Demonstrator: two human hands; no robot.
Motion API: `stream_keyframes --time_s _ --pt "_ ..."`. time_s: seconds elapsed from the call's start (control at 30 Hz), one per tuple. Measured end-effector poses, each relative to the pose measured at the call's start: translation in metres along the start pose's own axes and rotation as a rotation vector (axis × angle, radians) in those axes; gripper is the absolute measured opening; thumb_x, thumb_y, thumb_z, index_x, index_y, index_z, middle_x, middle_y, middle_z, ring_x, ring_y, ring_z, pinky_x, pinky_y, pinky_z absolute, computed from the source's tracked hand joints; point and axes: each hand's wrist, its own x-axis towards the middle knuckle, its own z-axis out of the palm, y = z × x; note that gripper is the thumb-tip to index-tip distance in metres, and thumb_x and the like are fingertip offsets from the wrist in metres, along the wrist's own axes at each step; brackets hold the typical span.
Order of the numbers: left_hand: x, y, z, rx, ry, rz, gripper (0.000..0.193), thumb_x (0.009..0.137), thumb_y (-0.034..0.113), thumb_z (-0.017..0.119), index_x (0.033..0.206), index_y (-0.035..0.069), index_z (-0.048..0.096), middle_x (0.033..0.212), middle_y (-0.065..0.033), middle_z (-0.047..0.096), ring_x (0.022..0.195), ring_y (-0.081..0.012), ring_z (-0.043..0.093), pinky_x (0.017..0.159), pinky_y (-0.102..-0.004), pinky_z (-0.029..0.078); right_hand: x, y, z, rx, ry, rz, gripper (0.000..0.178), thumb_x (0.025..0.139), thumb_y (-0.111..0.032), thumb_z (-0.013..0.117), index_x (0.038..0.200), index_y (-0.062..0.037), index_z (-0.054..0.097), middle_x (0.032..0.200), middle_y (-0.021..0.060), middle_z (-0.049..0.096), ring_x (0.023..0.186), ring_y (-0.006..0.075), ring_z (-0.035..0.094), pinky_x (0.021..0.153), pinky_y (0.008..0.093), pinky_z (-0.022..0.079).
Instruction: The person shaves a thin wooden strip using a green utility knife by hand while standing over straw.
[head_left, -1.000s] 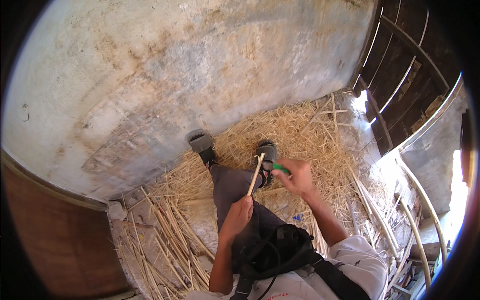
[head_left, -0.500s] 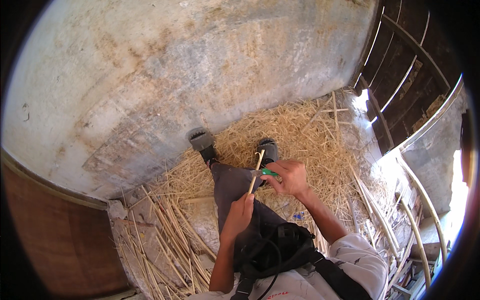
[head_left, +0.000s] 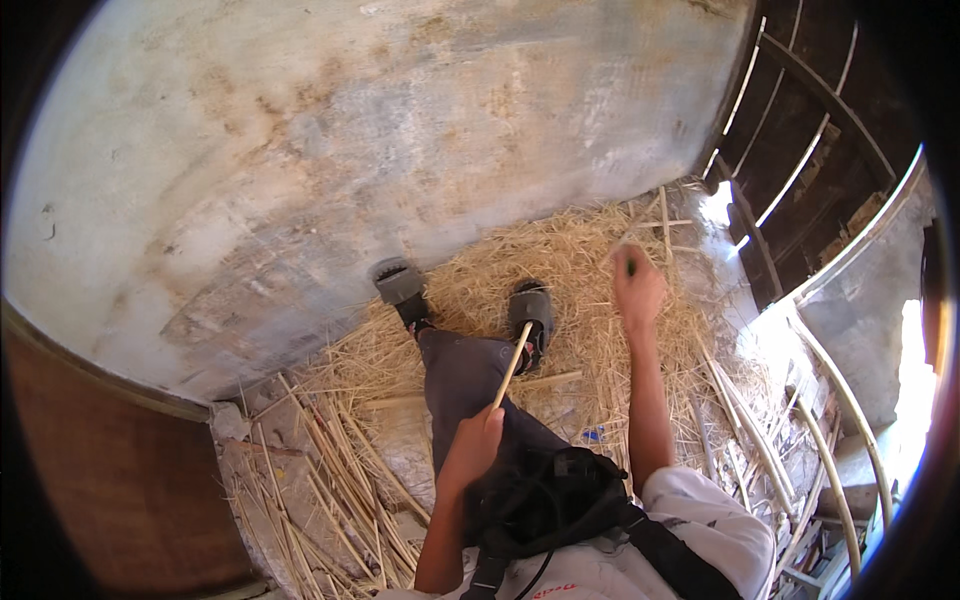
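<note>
OK, L hand (head_left: 473, 445) is closed on the lower end of a thin pale stick (head_left: 513, 365), thumb up along it, no visible gap in the grip. Stick is abt in the middle of the view, tilted up & slightly R, in front of the dark trousers (head_left: 463, 375); its free tip overlaps the R sandal (head_left: 531, 298) from this angle, can't tell if they touch.

R hand (head_left: 639, 292) is up & out to the R over the straw, well apart from the stick. Motion blur there: fingers look curled in around a small dark item (head_left: 631, 267), only part of it shows, can't tell its exact shape.

L sandal (head_left: 398, 281) is near the base of the stained wall (head_left: 430, 130). Straw/shavings (head_left: 590, 250) cover the floor around both feet. Loose pile of long thin sticks (head_left: 345, 480) on the floor, lower L; another pale stick (head_left: 550, 382) lies flat just R of the knee. Small blue scrap (head_left: 592, 436) near the black bag (head_left: 550, 500) at the waist. Curved poles (head_left: 832, 470) lean far R, under the dark slatted wood panel (head_left: 800, 150). Brown board (head_left: 110, 480) along the L edge.
</note>
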Motion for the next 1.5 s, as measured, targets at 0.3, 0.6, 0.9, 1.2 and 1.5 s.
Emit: stream_keyframes --time_s 0.3,0.6,0.9,1.2,1.5 --pt "0.013 -0.007 -0.004 -0.253 -0.092 -0.085 0.040 0.114 0.028 0.044 0.091 -0.001 0.058 0.064 -0.0107 0.047 0.060 -0.0166 0.049 0.061 -0.0402 0.044 -0.026 -0.022 -0.025 0.329 -0.342 -0.153 0.036 0.101 -0.042 0.070 0.104 -0.0066 0.076 0.068 0.0109 0.065 0.058 0.0254 0.064 0.056 0.0380 0.048" --pt "0.009 0.010 -0.002 -0.140 0.036 -0.028 0.031 0.112 0.024 0.050 0.097 -0.001 0.059 0.067 -0.0186 0.055 0.058 -0.0306 0.055 0.060 -0.0435 0.044 -0.099 -0.083 -0.028 0.524 -0.439 -0.623 0.025 0.090 -0.037 0.082 0.094 -0.0126 0.075 0.075 0.0042 0.070 0.062 0.0289 0.068 0.057 0.0401 0.051" --pt "0.009 0.010 0.003 -0.053 0.056 0.028 0.029 0.111 0.025 0.051 0.103 -0.001 0.061 0.079 -0.0306 0.060 0.082 -0.0530 0.063 0.065 -0.0507 0.046 -0.101 -0.069 -0.022 0.483 -0.438 -0.673 0.027 0.087 -0.039 0.083 0.092 -0.0139 0.076 0.072 0.0019 0.067 0.060 0.0264 0.067 0.055 0.0388 0.049" --pt "0.000 0.010 0.001 -0.013 -0.030 -0.026 0.034 0.112 0.027 0.047 0.106 -0.001 0.063 0.080 -0.0314 0.062 0.086 -0.0541 0.063 0.067 -0.0527 0.047 -0.051 -0.047 -0.002 0.323 -0.203 -0.305 0.029 0.096 -0.038 0.076 0.098 -0.0092 0.077 0.065 0.0090 0.066 0.055 0.0294 0.066 0.052 0.0402 0.050" --pt "0.007 -0.011 -0.009 -0.361 -0.167 -0.199 0.046 0.114 0.033 0.039 0.083 0.002 0.056 0.064 -0.0074 0.051 0.056 -0.0196 0.050 0.057 -0.0373 0.040 -0.062 -0.047 -0.022 0.501 -0.322 -0.454 0.023 0.095 -0.033 0.077 0.096 -0.0104 0.076 0.077 0.0087 0.072 0.059 0.0272 0.067 0.055 0.0378 0.051"
